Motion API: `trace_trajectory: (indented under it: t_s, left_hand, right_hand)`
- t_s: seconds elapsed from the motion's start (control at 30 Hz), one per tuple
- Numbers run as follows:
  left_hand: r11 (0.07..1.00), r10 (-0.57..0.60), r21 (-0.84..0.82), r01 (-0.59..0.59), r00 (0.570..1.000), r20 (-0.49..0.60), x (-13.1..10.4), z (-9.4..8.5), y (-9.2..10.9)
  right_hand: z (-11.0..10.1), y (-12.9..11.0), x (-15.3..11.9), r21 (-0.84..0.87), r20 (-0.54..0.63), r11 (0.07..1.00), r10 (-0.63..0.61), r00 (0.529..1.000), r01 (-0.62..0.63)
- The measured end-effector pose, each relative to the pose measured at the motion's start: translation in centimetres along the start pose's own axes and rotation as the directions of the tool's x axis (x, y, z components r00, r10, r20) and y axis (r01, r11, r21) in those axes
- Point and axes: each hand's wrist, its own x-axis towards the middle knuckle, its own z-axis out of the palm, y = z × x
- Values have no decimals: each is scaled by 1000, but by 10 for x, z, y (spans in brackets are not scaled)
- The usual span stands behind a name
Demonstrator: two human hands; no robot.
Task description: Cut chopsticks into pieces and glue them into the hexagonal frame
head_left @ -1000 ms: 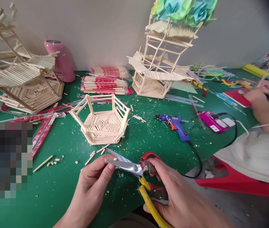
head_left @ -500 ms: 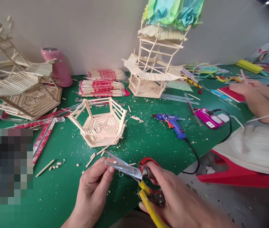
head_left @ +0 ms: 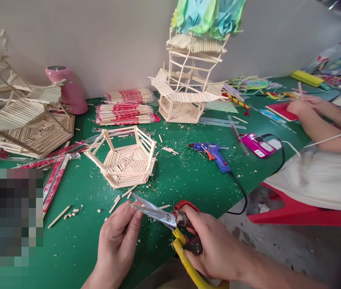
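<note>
My left hand (head_left: 117, 237) is closed in a pinch at the lower middle, its fingertips touching the tips of the scissors; what it pinches is too small to make out. My right hand (head_left: 209, 241) grips the red and yellow handles of the scissors (head_left: 167, 218), whose blades are parted and point left. Just beyond them on the green table (head_left: 76, 253) stands a hexagonal stick frame (head_left: 128, 160) with low railings. Short cut sticks (head_left: 115, 204) lie between it and my left hand. A blue glue gun (head_left: 214, 154) rests to the right.
A tall stick tower (head_left: 185, 96) with a paper top and a larger stick model (head_left: 31, 120) stand behind. Nearby are a pink bottle (head_left: 70, 92), wrapped stick bundles (head_left: 125, 114) and a pink power strip (head_left: 259, 145). Another person's hands (head_left: 304, 106) are at the right.
The view has shifted slightly, moving the table items left in the picture. The scissors' lower yellow handle shows further right and lower; both hands keep nearly the same pose.
</note>
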Motion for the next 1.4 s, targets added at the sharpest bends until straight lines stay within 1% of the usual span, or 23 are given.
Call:
trace_trajectory:
  t_s: [0.13,0.23,0.4,0.57,0.67,0.77,0.83,0.9,0.97,1.03,1.1,1.17,1.23,1.3,1.4]
  left_hand:
    - [1000,26,-17,-26,999,36,1,-2,0]
    - [998,58,-14,-58,996,62,0,-3,-1]
    - [996,80,33,-82,995,52,-5,-5,-3]
    - [994,97,41,-99,994,50,-2,-5,1]
    - [998,54,41,-55,998,25,0,-3,0]
    - [997,-73,-11,73,996,-53,-1,-1,-4]
    - [985,-160,-75,155,985,-66,-1,-2,-8]
    - [961,-227,-163,224,974,1,0,-5,-10]
    - [903,-296,-296,310,951,94,2,-8,-11]
    - [801,-359,-442,405,914,187,3,-11,-11]
    - [693,-392,-538,481,877,279,4,-12,-10]
    - [621,-391,-573,534,845,364,5,-13,-8]
    - [580,-391,-582,570,822,415,5,-13,-8]
    - [558,-395,-581,593,805,442,5,-13,-7]
    - [553,-408,-558,619,785,466,4,-14,-8]
  right_hand:
    - [-4,-2,0,-54,-24,998,-27,999,25]
    - [-5,-4,-1,-35,-14,999,-40,999,39]
    - [-4,-7,-2,-8,4,999,-37,999,37]
    - [0,-7,-2,28,1,999,-29,1000,29]
    - [1,-7,-2,15,-29,1000,-20,999,21]
    - [-1,-10,-2,-23,-48,1000,-11,999,10]
    - [-3,-12,-2,-48,-47,999,-10,999,8]
    - [-6,-13,-1,-66,-47,998,-16,999,13]
    - [-8,-12,-1,-82,-51,996,-26,998,22]
    - [-10,-12,-1,-88,-45,996,-35,998,31]
    - [-14,-11,-2,-93,-24,995,-33,999,31]
    - [-17,-11,-2,-108,-13,994,-26,1000,25]
    - [-21,-10,-3,-134,-9,991,-18,1000,17]
    - [-24,-9,-4,-155,-2,988,-15,1000,14]
    - [-27,-7,-5,-168,1,985,-38,999,37]
